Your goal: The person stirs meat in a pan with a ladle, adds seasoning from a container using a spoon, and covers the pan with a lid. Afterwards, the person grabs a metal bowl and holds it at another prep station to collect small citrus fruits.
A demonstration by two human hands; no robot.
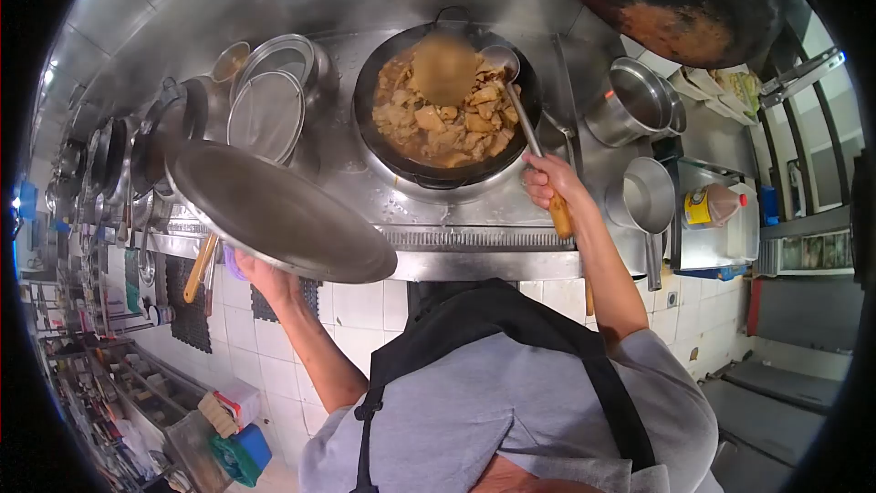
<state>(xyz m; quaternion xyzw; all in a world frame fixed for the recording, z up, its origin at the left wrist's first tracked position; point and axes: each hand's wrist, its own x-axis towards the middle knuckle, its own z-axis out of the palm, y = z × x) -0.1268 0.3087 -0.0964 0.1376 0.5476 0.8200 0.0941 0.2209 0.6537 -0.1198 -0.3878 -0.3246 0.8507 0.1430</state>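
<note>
My right hand is closed around the wooden handle of a long metal ladle. The ladle's bowl rests at the upper right of a black wok, which holds browned chunks of food in sauce. A blurred round brown patch covers part of the food. On the left, my left hand grips a large round metal lid, tilted and away from the wok. The lid hides some of those fingers, and something purple shows beside them.
Left of the wok stand round strainers and pots. A steel pot and a saucepan sit to the right, beyond them a yellow-labelled bottle. A large dark wok looms at upper right.
</note>
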